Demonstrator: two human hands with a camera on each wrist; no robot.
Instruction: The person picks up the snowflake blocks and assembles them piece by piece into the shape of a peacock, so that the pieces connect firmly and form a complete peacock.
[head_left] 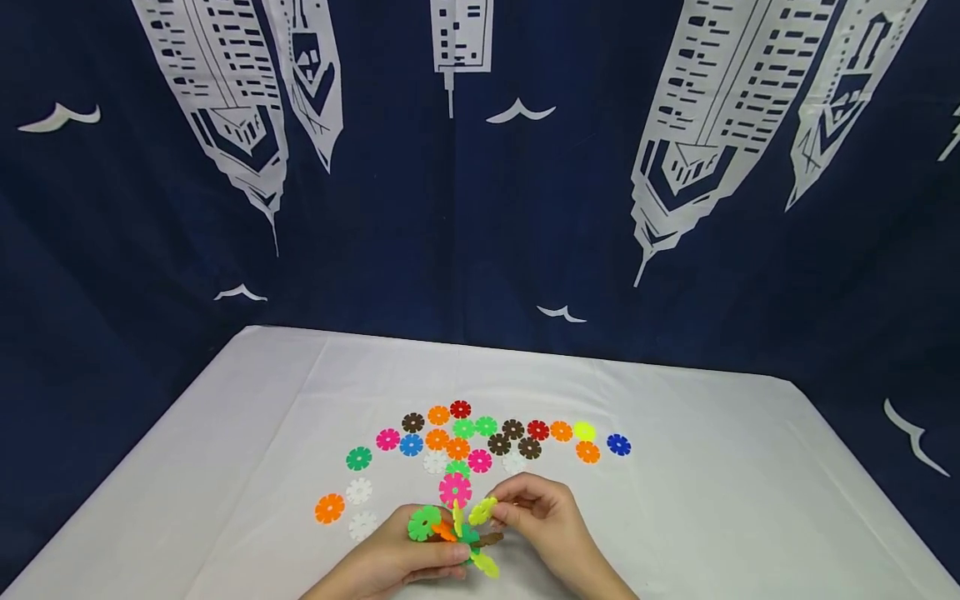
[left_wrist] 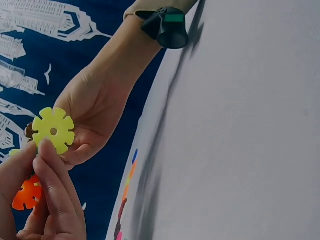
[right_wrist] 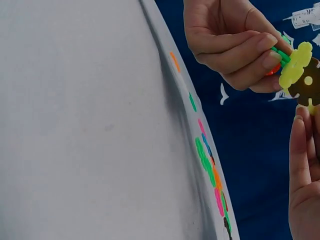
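Note:
My left hand [head_left: 405, 546] grips a cluster of joined flower-shaped plastic discs between thumb and fingers. Around its green middle [head_left: 468, 535] sit a light green disc [head_left: 424, 522], an orange disc [left_wrist: 28, 194], a brown disc [right_wrist: 304, 84] and yellow ones, such as the lower yellow disc [head_left: 486, 565]. At the cluster's right side, my right hand [head_left: 546, 515] pinches a yellow disc [head_left: 482, 511] between thumb and fingertips. Left fingers hide part of the cluster. In the left wrist view, a large yellow disc [left_wrist: 53, 131] faces the camera just above the left fingertips.
Several loose discs lie spread on the white tablecloth [head_left: 712, 483] beyond the hands, among them a pink disc [head_left: 455, 490] right behind the cluster. An orange disc [head_left: 329, 508] and white discs lie left. A dark blue printed curtain [head_left: 450, 250] hangs behind the table.

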